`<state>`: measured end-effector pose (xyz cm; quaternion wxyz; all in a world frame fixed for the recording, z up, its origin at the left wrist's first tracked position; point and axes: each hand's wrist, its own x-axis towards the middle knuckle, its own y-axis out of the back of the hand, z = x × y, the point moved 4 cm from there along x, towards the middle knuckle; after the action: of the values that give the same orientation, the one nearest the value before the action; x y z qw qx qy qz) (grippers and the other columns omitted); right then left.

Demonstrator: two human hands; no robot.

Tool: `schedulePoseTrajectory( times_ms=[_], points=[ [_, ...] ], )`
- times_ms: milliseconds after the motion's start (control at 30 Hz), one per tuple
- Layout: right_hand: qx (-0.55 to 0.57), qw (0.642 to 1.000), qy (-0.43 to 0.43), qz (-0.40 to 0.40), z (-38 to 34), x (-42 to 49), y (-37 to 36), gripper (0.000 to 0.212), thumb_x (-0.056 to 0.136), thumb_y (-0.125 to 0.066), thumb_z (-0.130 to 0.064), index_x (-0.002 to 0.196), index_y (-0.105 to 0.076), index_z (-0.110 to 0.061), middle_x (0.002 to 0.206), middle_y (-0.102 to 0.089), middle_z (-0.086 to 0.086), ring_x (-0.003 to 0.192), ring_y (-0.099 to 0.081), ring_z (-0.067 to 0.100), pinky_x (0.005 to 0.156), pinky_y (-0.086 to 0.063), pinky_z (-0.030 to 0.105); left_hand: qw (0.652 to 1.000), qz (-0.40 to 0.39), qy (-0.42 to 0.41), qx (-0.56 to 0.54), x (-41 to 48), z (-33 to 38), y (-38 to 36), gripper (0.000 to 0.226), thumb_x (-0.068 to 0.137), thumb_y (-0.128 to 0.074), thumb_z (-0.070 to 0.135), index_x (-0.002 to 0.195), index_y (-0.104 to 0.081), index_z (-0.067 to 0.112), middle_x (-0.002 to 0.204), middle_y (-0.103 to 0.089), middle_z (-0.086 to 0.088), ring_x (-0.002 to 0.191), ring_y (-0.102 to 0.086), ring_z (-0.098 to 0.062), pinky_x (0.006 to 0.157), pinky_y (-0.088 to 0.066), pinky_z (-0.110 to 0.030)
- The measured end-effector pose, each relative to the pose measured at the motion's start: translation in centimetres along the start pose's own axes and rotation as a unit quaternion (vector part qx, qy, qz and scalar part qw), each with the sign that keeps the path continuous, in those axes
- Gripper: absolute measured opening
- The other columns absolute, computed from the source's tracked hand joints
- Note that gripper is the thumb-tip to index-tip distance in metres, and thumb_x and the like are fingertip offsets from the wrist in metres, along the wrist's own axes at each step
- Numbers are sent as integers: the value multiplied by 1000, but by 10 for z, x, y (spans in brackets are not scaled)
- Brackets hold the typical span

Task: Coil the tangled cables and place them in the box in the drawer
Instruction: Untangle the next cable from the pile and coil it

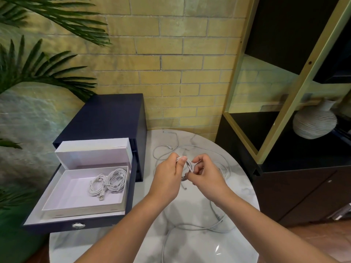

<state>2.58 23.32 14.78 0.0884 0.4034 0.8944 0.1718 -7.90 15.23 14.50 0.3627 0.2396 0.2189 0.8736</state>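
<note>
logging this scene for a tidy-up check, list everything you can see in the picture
coiled cables: two, white, in the box
box: one, white, in the open drawer
lid: one, white, upright behind the box
drawer unit: one, navy, left of centre
loose cables: count unclear, white, spread over the table
half-coiled cable: one, white, held above the table
table: one, white marble, centre
vase: one, white ribbed, on the shelf unit
shelf unit: one, black and gold, right
palm leaves: several, green, left
left hand: one, fingers pinching the half-coiled cable
right hand: one, fingers pinching the half-coiled cable
</note>
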Motion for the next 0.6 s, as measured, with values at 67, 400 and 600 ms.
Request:
schedulePoseTrajectory(
  times_ms=[67,400,600],
  points=[
    [-5,1000,11,14,0,-1,-1,34,81,-70,-10,102,-48,-23,78,-59,8,67,-58,17,66,-55,30,1000,13,-6,16,0,1,0,35,100,-38,40,68,-34,27,56,-43,8,53,-41,-9,49,-26,-23],
    [117,988,-48,-92,-1,-3,1,28,89,-61,-3,110,-48,-16,75,-58,4,65,-59,13,69,-55,31,993,7,-72,98,0,-10,8,27,100,-36,41,78,-38,25,63,-46,13,59,-45,-10,55,-28,-29],
    [-23,990,-34,-135,-3,2,6,15,93,-59,-11,107,-58,-16,80,-59,0,65,-57,8,67,-48,27,997,-12,-50,56,-2,-13,9,29,100,-38,40,72,-35,31,62,-44,11,57,-42,-7,52,-28,-25]
  ],
)
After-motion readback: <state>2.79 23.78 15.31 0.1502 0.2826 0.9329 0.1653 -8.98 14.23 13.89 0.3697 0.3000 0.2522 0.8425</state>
